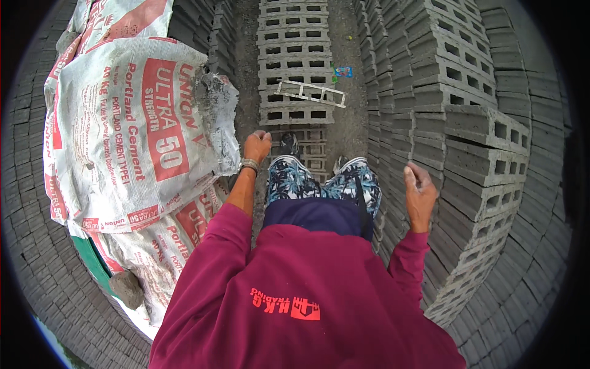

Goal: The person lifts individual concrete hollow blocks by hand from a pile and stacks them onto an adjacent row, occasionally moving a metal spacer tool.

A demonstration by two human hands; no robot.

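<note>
The left hand [258, 146] is held forward in a loose fist, just beside the white-and-red sack [138, 117]. The right hand [421, 192] is extended forward, fingers bent, near stacked hollow blocks [470, 125]; its closure cannot be determined.

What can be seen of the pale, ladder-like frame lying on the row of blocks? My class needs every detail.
The pale grey frame is long and narrow, with thin sides and crossbars around open cells. It looks rigid; its material is unclear. It lies aslant across the concrete blocks near the row's closest end, its right end nearer the person and jutting past the row's right side. Neither the left hand nor the right hand touches it.
</note>
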